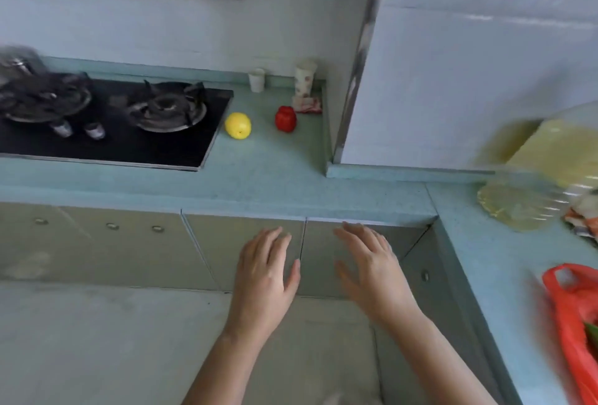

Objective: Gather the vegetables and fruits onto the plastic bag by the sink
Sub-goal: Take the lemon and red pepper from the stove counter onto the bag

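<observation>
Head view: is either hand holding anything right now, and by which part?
Nothing is held. The left hand and right hand are open, fingers spread, below the counter edge; the yellow fruit and red pepper lie untouched.

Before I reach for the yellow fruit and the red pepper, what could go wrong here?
1. The yellow fruit lies right beside the stove edge; being round, it might roll onto the hob if nudged.
2. The tall cup stands just behind the red pepper; an overlong reach may tip it.
3. The red plastic bag lies far right, past the corner of the counter; carried produce might slip.
</observation>
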